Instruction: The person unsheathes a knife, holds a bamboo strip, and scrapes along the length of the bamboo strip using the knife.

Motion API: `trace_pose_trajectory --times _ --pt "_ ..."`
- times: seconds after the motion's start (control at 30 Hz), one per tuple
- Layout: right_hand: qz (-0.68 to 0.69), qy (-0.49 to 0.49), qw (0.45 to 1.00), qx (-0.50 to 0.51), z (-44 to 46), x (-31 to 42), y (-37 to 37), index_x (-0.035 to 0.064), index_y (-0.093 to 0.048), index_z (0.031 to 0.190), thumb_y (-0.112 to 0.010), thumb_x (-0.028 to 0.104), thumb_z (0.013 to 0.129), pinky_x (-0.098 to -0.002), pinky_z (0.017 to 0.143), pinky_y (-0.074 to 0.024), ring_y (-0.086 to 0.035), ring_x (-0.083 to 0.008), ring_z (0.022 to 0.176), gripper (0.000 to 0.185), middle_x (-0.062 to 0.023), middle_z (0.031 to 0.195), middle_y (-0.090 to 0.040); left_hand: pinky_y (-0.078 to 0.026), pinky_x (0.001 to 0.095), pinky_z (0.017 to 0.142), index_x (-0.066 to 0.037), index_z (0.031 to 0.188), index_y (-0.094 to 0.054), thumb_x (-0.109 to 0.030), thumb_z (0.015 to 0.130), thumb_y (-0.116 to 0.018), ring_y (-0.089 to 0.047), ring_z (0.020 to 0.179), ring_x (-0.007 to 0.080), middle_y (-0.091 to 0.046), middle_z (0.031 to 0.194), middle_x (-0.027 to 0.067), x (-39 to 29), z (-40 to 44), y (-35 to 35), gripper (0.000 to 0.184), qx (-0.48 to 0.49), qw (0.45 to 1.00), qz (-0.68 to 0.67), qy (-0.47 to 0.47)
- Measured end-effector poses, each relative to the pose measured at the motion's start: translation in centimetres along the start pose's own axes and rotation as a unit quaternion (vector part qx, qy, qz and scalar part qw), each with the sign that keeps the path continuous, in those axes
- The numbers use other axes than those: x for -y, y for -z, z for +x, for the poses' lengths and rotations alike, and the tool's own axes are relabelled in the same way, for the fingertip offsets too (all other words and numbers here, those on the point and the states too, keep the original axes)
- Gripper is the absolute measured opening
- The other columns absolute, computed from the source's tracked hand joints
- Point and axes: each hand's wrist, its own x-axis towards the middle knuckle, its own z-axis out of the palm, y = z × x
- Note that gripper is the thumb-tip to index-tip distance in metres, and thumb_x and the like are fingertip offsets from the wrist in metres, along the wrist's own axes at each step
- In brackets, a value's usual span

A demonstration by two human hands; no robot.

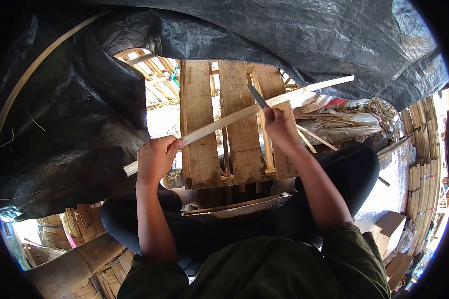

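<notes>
A long pale strip, bamboo by its look (pixel 219 124), slants across the view from lower left to upper right. My left hand (pixel 156 158) is closed around it near its lower left end. In my right hand (pixel 280 125) is a knife (pixel 257 96), its dark blade pointing up and to the left. The blade crosses the strip right of its middle; whether its edge touches the strip I cannot tell. Beneath both lies a low bench of wooden planks (pixel 199 107) with gaps between the boards. The knife's handle is hidden in my fist.
Black plastic sheeting (pixel 304 35) hangs over the far side and the left. Bundled bamboo strips (pixel 424 179) stand at the right, near a cardboard box (pixel 389 230). A thick bamboo pole (pixel 80 261) lies at lower left. My bent legs (pixel 349 172) flank the bench.
</notes>
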Motion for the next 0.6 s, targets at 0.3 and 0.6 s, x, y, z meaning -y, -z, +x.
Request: trace_pose_trajectory --times 0.3,0.6 --pt "-0.052 0.153 0.975 -0.153 1.7 -3.2 -2.5 -0.0071 -0.065 0.095 -0.045 0.031 0.103 -0.0468 0.058 -0.0514 -0.07 -0.0378 0.068 0.044 -0.0285 0.076 -0.067 -0.048 0.0458 0.061 -0.011 0.081 -0.07 -0.046 0.095 -0.062 -0.064 0.065 0.0363 -0.063 0.065 0.0113 0.1 -0.6 0.7 0.039 -0.005 1.0 -0.002 0.006" --pt "-0.005 0.015 1.0 -0.027 0.3 0.0 0.0 -0.0044 -0.065 0.094 -0.043 0.035 0.105 -0.0397 0.048 -0.0448 -0.062 -0.0244 0.055 0.046 -0.0155 0.063 -0.062 -0.048 0.0442 0.059 -0.011 0.08 -0.069 -0.045 0.092 -0.065 -0.064 0.064 0.0354 -0.063 0.064 0.0116 0.1 -1.0 1.1 0.037 -0.028 1.0 0.014 -0.005"
